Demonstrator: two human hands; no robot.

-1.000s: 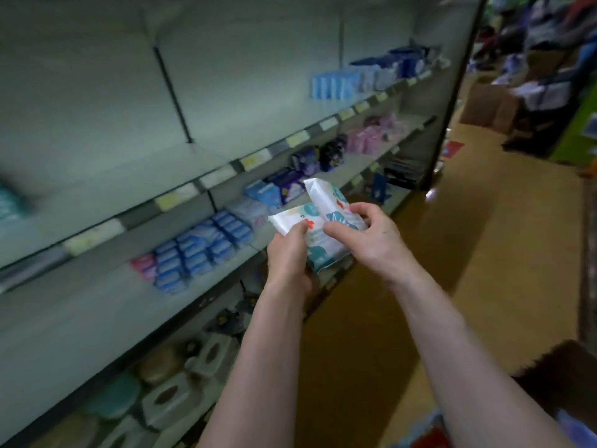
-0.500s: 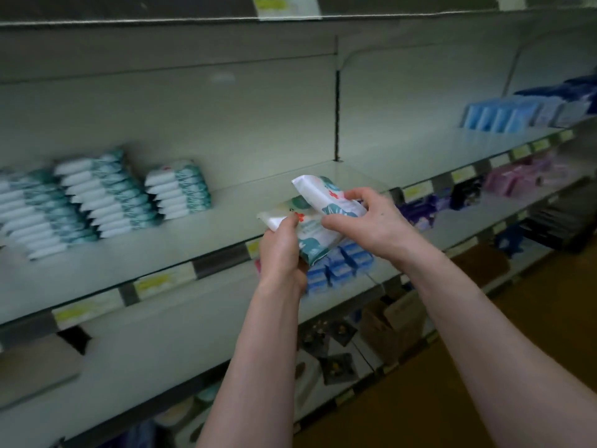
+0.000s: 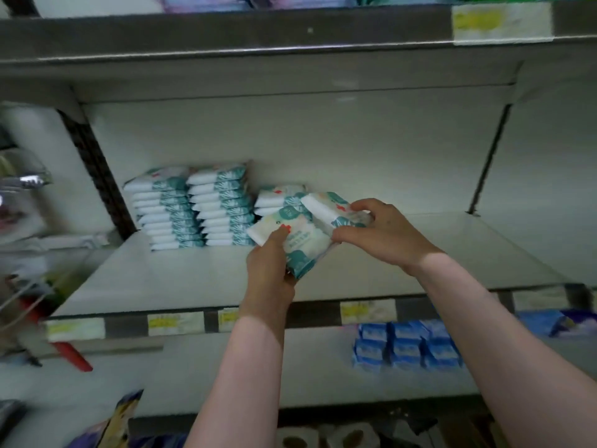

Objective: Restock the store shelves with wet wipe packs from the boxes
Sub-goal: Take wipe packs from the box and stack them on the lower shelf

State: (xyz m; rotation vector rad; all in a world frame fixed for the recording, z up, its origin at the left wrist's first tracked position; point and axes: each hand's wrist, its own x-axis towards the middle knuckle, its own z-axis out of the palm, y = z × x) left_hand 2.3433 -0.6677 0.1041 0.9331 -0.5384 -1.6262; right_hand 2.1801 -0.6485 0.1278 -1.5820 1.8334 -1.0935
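My left hand [image 3: 269,270] grips a white-and-teal wet wipe pack [image 3: 298,244] from below, over the front half of a pale shelf [image 3: 193,279]. My right hand [image 3: 384,234] pinches a second, tilted wet wipe pack [image 3: 329,208] just above and behind the first. Behind them on the shelf stand two tall stacks of the same packs [image 3: 193,208] and a short stack [image 3: 277,198], partly hidden by the held packs.
The shelf's right half [image 3: 452,247] is bare. Yellow price labels [image 3: 174,323] line its front edge. Blue packs [image 3: 407,347] sit on the shelf below, right of my arms. An upper shelf [image 3: 290,30] hangs overhead. Blurred goods and a red item [image 3: 71,354] lie left.
The view has swung left from the aisle to face the shelf head on. Both hands have carried the two packs over the shelf, close to the short stack.
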